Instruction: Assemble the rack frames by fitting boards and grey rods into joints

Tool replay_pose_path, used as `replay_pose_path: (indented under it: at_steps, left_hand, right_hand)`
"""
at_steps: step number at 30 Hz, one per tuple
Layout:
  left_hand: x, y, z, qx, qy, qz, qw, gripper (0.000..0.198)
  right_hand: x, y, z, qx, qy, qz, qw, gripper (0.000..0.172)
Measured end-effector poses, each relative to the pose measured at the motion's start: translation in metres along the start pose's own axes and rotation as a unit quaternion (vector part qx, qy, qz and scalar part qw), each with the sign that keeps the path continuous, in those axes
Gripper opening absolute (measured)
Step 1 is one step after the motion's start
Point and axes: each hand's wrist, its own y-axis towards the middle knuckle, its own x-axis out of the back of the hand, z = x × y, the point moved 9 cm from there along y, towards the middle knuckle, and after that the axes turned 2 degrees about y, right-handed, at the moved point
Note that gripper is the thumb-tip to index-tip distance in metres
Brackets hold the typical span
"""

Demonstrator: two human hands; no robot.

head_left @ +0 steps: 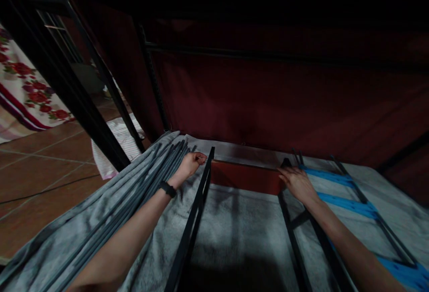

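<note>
A red-brown board (246,177) stands on edge between two black metal frames that lie on grey cloth. My right hand (296,182) curls over the board's right end, where it meets the tip of the right frame (293,234). My left hand (196,161), with a dark band on the wrist, is beside the upper end of the left frame (192,225). Its fingers are pinched together, and whatever they hold is too small to make out. Under and beside my left forearm lies a bundle of thin grey rods (147,193).
Blue slotted strips (348,205) join black bars on the right. A dark red fabric wall (284,104) closes the back. Black posts (72,86) rise at the left, beyond which are a tiled floor (43,171) and a floral cloth (33,86).
</note>
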Motion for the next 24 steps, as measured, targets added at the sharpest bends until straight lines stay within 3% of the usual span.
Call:
replay_pose_path:
  at_steps: [4,8,12,15,24]
  left_hand:
    - [-0.002,-0.004,-0.017,0.005,0.107,0.0,0.994,0.03]
    - [-0.004,-0.01,-0.027,0.02,0.189,-0.015,0.982,0.027]
    - [-0.004,-0.014,-0.02,0.058,0.184,-0.01,0.981,0.033]
    - [-0.005,-0.015,-0.023,0.049,0.177,-0.005,0.983,0.032]
    - [-0.006,-0.023,-0.029,0.047,0.226,-0.043,0.972,0.026]
  right_hand:
    - [0.0,0.001,0.001,-0.003,0.006,-0.009,1.0,0.038]
    - [0.001,0.001,-0.001,-0.008,0.013,-0.019,1.0,0.037]
    - [0.0,0.0,-0.002,0.001,0.014,-0.016,1.0,0.037]
    - [-0.002,0.001,0.0,0.008,0.011,-0.013,1.0,0.038]
    - [-0.01,0.03,0.052,0.054,0.114,0.021,0.992,0.041]
